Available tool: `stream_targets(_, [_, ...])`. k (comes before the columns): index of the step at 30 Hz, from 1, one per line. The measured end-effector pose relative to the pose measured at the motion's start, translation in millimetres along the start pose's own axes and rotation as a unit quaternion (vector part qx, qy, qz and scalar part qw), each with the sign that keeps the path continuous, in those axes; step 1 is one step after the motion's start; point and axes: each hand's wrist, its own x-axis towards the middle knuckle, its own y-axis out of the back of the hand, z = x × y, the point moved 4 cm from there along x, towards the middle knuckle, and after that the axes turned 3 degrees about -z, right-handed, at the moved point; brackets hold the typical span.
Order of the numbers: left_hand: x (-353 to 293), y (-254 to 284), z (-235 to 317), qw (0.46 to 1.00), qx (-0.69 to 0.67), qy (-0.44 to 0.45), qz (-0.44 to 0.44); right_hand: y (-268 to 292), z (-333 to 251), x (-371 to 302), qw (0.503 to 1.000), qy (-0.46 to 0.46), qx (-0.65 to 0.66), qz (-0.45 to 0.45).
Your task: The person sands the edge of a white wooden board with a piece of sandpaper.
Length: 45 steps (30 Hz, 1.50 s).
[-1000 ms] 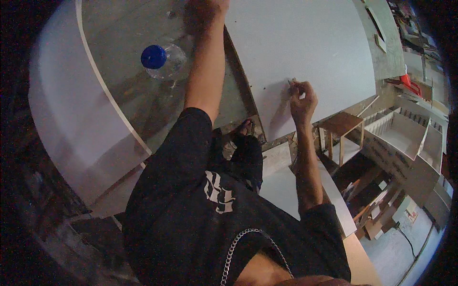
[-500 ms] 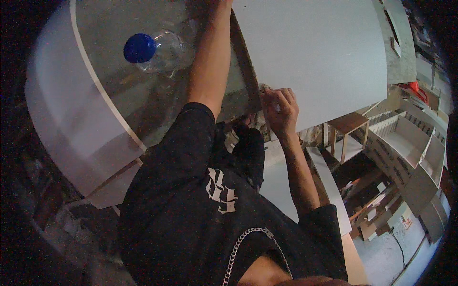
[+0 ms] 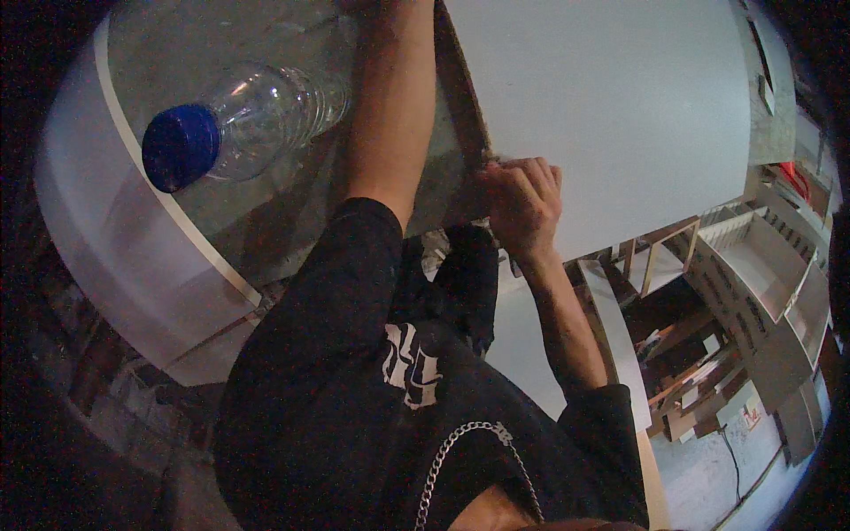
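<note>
My left forearm [image 3: 394,106] reaches up past the top of the picture, so my left hand is out of sight. Curled at the left edge of a large white panel [image 3: 611,115], my right hand [image 3: 524,202] has its fingers closed; what they pinch is hidden. A clear plastic bottle with a blue cap [image 3: 181,146] is left of my left forearm, over a grey surface.
A pale curved-looking panel with a light edge [image 3: 173,226] borders the left side. At the right are a small open wooden frame [image 3: 660,261], a white box-like unit [image 3: 753,257] and several stacked board offcuts [image 3: 699,380]. A red item [image 3: 795,180] lies beyond.
The bottle shows farther left and lower, and larger. My right hand stays at the panel's edge; the small whitish bit by its fingertips no longer shows clearly. The whole view has shifted slightly.
</note>
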Motion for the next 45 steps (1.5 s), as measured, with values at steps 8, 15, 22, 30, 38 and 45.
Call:
stream_targets(8, [-15.0,10.9,47.1,0.992,0.074,0.05,-0.091,-1.8,15.0,-6.0,0.997,-0.001,-0.07,-0.039])
stream_targets(15, [-16.0,-32.2,10.5,0.995,-0.055,0.057,-0.063,-1.7,36.8,-1.8,0.997,-0.006,-0.073,0.016])
stream_targets(22, [-9.9,1.1,-34.0,0.995,0.099,-0.018,-0.025,30.4,29.6,-34.0,0.981,-0.053,0.144,-0.115])
stream_targets(30, [-214.2,127.7,110.5,0.974,-0.031,-0.109,-0.196,77.0,143.1,-127.9,0.869,-0.355,0.243,0.244])
stream_targets(38, [-170.5,190.5,76.8,0.987,0.069,0.059,0.133,67.4,131.7,32.2,0.861,-0.165,0.478,0.058])
stream_targets(45, [-151.5,179.7,130.9,0.974,0.215,0.032,-0.07,132.3,54.6,164.8,0.836,0.002,0.546,-0.047])
